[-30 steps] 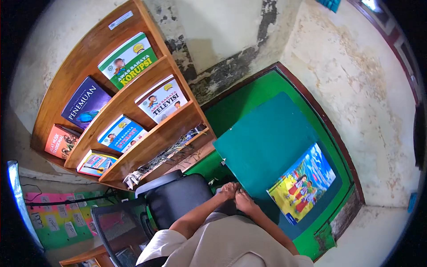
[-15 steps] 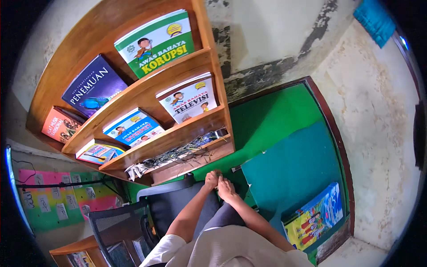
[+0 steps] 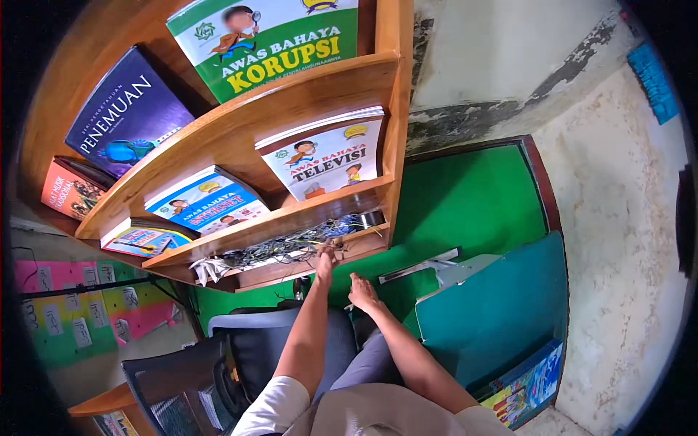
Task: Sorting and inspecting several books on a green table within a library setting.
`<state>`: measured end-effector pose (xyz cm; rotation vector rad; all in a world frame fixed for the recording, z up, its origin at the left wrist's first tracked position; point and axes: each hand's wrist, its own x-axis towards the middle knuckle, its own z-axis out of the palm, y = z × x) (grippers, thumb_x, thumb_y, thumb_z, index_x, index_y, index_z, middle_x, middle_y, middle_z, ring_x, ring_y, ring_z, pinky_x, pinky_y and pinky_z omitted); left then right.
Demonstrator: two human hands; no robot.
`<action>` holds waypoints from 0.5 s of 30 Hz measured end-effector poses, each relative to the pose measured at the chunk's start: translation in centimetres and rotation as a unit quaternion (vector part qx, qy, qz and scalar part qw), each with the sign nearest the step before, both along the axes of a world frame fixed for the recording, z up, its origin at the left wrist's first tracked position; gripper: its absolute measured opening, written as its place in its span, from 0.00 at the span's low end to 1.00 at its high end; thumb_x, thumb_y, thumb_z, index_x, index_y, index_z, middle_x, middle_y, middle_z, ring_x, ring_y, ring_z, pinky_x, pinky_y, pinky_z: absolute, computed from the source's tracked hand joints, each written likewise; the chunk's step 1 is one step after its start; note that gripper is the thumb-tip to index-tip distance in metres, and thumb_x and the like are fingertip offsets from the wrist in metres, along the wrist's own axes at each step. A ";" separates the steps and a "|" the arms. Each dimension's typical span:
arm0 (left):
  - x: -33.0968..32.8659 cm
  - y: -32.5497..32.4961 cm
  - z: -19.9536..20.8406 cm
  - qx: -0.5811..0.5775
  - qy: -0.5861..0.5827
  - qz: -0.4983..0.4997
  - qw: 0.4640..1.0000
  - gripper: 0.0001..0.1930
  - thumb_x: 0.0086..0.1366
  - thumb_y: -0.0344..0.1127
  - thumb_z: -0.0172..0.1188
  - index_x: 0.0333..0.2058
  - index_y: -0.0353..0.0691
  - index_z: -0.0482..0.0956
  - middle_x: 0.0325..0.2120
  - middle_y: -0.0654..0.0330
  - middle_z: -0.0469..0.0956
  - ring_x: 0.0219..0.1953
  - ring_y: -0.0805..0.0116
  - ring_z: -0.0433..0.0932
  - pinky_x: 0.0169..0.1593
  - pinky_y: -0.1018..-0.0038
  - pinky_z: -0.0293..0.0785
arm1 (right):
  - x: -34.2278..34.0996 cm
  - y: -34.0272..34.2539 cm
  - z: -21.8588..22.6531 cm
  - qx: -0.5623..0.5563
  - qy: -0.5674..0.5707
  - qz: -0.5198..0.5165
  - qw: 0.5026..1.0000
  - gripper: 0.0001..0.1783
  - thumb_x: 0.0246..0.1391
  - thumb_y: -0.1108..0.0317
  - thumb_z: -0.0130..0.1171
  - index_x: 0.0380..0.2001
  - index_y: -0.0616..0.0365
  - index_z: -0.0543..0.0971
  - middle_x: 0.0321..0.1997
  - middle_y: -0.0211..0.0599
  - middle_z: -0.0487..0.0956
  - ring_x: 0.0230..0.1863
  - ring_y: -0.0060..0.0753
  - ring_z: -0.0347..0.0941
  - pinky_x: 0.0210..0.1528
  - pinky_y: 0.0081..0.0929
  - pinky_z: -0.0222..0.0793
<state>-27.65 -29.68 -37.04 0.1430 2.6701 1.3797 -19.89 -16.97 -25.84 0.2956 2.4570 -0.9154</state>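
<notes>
My left hand [image 3: 326,263] reaches up to the front edge of the lowest shelf [image 3: 280,275]. Its fingertips meet a tangle of thin wires [image 3: 280,251] lying in that shelf, and whether they grip any of it is hard to see. Lower and to the right, my right hand [image 3: 365,294] hovers in front of the green wall with its fingers curled. A small pale bit [image 3: 349,307] shows just under those fingers, too small to name. Below the hands is a dark office chair seat [image 3: 276,341]. A crumpled white cloth [image 3: 209,270] hangs at the shelf's left end.
Above stands a wooden rack [image 3: 240,112] of booklets, including a green-and-white booklet [image 3: 276,54] and a purple book [image 3: 127,112]. A teal board [image 3: 502,305] leans at the right beside a white metal bracket [image 3: 422,265]. A mesh chair back [image 3: 178,374] stands lower left.
My hands, together before, have parted: the left has gone up to the wires and the right stays lower. The rack looks nearer and larger, and the bracket behind the teal board now shows.
</notes>
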 end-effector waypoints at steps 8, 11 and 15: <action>-0.7 -0.3 -1.4 0.028 0.115 0.019 0.993 0.14 0.53 0.39 0.52 0.37 0.37 0.73 0.33 0.55 0.71 0.30 0.65 0.70 0.32 0.73 0.67 | 2.6 -1.3 -2.0 0.088 0.197 -0.006 0.976 0.16 0.40 0.75 0.49 0.37 0.61 0.66 0.31 0.51 0.74 0.31 0.54 0.72 0.32 0.43 0.69; -1.3 -1.0 -1.5 0.029 0.161 0.029 0.986 0.15 0.54 0.39 0.51 0.37 0.36 0.72 0.34 0.55 0.71 0.31 0.66 0.70 0.33 0.73 0.67 | 1.6 -1.1 -0.5 0.011 0.118 -0.012 0.993 0.16 0.40 0.75 0.49 0.37 0.61 0.67 0.32 0.50 0.75 0.32 0.54 0.72 0.33 0.42 0.68; -1.2 -1.4 -1.4 0.032 0.206 0.041 0.977 0.15 0.55 0.39 0.51 0.37 0.35 0.72 0.35 0.54 0.70 0.32 0.66 0.69 0.34 0.74 0.66 | 0.3 -0.8 0.2 -0.065 0.038 -0.016 0.997 0.17 0.40 0.75 0.49 0.38 0.60 0.68 0.33 0.48 0.76 0.32 0.54 0.72 0.34 0.42 0.68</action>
